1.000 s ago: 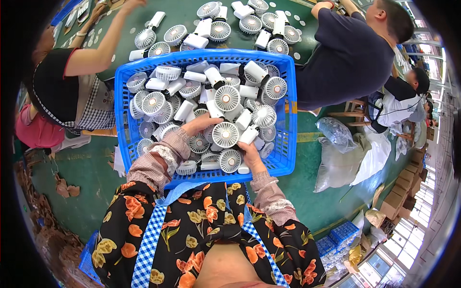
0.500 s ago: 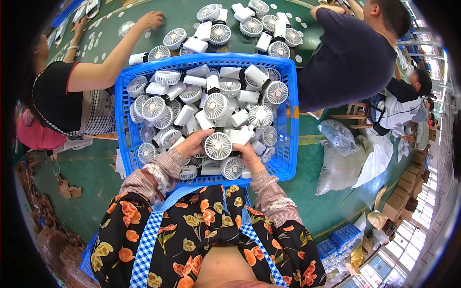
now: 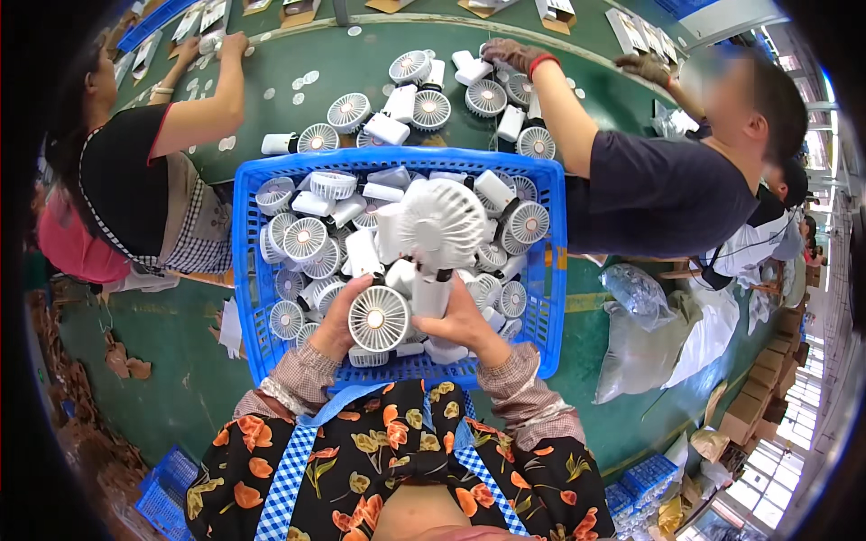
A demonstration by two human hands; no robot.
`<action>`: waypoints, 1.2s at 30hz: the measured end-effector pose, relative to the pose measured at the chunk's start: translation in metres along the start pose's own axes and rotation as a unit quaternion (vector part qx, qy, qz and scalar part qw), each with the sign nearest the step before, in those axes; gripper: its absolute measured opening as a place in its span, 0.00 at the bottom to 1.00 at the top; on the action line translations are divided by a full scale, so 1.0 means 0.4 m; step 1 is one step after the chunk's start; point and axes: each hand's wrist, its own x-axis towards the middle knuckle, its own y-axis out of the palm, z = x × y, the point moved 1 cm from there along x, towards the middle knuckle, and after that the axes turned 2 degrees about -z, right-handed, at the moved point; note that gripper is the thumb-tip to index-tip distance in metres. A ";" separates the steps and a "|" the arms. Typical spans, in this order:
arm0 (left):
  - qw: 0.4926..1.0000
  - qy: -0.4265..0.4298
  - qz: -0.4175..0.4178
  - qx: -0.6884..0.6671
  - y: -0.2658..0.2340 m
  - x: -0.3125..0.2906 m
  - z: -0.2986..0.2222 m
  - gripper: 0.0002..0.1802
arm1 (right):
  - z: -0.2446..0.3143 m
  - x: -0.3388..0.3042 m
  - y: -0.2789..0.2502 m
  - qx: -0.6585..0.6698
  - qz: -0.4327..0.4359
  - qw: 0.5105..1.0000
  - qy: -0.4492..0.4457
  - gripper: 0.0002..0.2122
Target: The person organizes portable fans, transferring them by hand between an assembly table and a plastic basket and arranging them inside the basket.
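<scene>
A large blue plastic crate stands in front of me, heaped with white mini handheld fans. Above its near part my right hand grips the handle of an upright white handheld fan, its round head raised toward me. Close beside it, my left hand is closed on the edge of another white fan, whose round grille faces up. The handle of that second fan is mostly hidden behind its head and the fingers.
Past the crate runs a green worktable with more loose fans and small white discs. A co-worker in black stands left; a gloved co-worker is at right. Stuffed sacks lie on the floor to the right.
My right hand has lifted a fan upright above the heap. My left hand holds a fan slightly lower and further left. The co-worker at right now reaches over the table.
</scene>
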 end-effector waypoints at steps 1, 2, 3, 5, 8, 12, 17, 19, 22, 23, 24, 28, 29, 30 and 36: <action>0.999 0.039 0.022 0.014 0.025 -0.004 -0.021 0.22 | 0.017 0.027 -0.012 -0.094 0.001 0.993 -0.071 0.33; 0.998 0.044 0.033 -0.004 0.028 0.001 -0.040 0.22 | 0.066 0.060 -0.014 -0.148 -0.019 0.982 -0.114 0.34; 0.996 0.071 0.050 0.002 0.035 0.005 -0.066 0.23 | 0.084 0.093 -0.016 -0.179 -0.013 0.973 -0.144 0.35; 0.992 0.123 0.005 -0.039 0.031 0.039 -0.102 0.23 | 0.110 0.165 -0.019 -0.229 -0.015 0.951 -0.206 0.37; 0.979 0.192 0.064 -0.036 0.044 0.079 -0.189 0.30 | 0.168 0.299 -0.025 -0.274 0.022 0.928 -0.253 0.38; 0.952 0.261 0.159 -0.026 0.072 0.183 -0.371 0.30 | 0.272 0.496 -0.049 -0.342 0.078 0.904 -0.244 0.39; 0.925 0.222 0.298 -0.078 0.100 0.341 -0.515 0.29 | 0.198 0.697 -0.112 -0.164 0.069 0.972 -0.155 0.32; 0.952 0.243 0.179 -0.047 0.137 0.399 -0.553 0.27 | 0.117 0.748 -0.164 -0.229 0.007 0.960 -0.163 0.30; 0.965 0.249 0.085 -0.024 0.128 0.480 -0.610 0.23 | -0.018 0.776 -0.215 -0.383 -0.126 0.907 -0.120 0.25; 0.963 0.262 0.038 -0.039 0.105 0.485 -0.624 0.20 | -0.029 0.767 -0.217 -0.444 -0.168 0.876 -0.083 0.24; 0.962 0.273 -0.019 0.005 0.087 0.493 -0.640 0.20 | -0.034 0.765 -0.226 -0.454 -0.189 0.868 -0.071 0.26; 0.925 0.328 -0.126 0.145 0.044 0.503 -0.656 0.23 | -0.059 0.719 -0.283 -0.463 -0.278 0.837 -0.085 0.33; 0.928 0.320 -0.120 0.147 0.049 0.505 -0.634 0.23 | -0.069 0.690 -0.317 -0.453 -0.289 0.834 -0.128 0.34; 0.859 0.414 -0.146 0.263 0.041 0.480 -0.606 0.24 | -0.067 0.651 -0.327 -0.424 -0.294 0.841 -0.165 0.33; 0.781 0.469 -0.161 0.380 0.056 0.205 -0.374 0.23 | -0.101 0.228 -0.293 -0.322 -0.335 0.876 -0.131 0.26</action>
